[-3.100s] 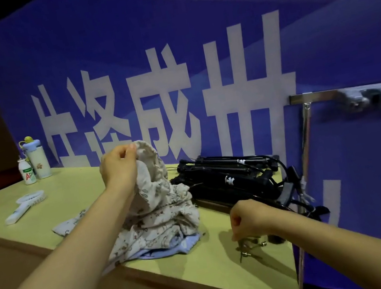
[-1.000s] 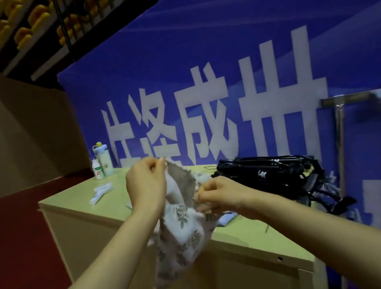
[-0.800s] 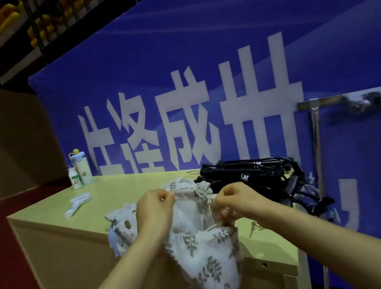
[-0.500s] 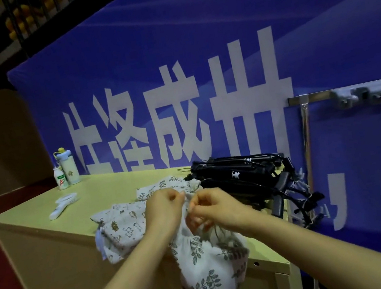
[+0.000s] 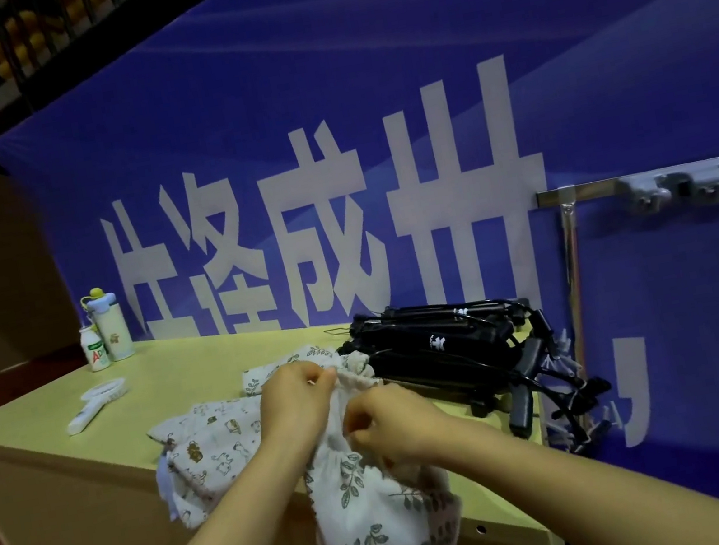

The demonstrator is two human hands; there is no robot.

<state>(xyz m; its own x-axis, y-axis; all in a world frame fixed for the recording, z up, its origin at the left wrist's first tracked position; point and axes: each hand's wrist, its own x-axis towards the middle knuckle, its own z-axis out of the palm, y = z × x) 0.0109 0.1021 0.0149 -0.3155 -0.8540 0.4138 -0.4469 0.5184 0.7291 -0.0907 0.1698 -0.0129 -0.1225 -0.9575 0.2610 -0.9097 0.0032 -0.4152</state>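
Blue banner (image 5: 406,50), pale table (image 5: 183,368), leafy cloth (image 5: 359,510)

A: Free room on the counter (image 5: 201,360)?
B: Plenty in the bare middle, behind the animal cloth (image 5: 215,444).
A: Front edge?
B: Draped by the leaf cloth (image 5: 368,532). Right side blocked by black hangers (image 5: 447,352). Far left: white fan (image 5: 94,404), two bottles (image 5: 106,336).

Table (image 5: 201,360): leaf-print garment (image 5: 368,532) (draped over edge), hangers (image 5: 437,349), bottles (image 5: 113,332), fan (image 5: 94,404).
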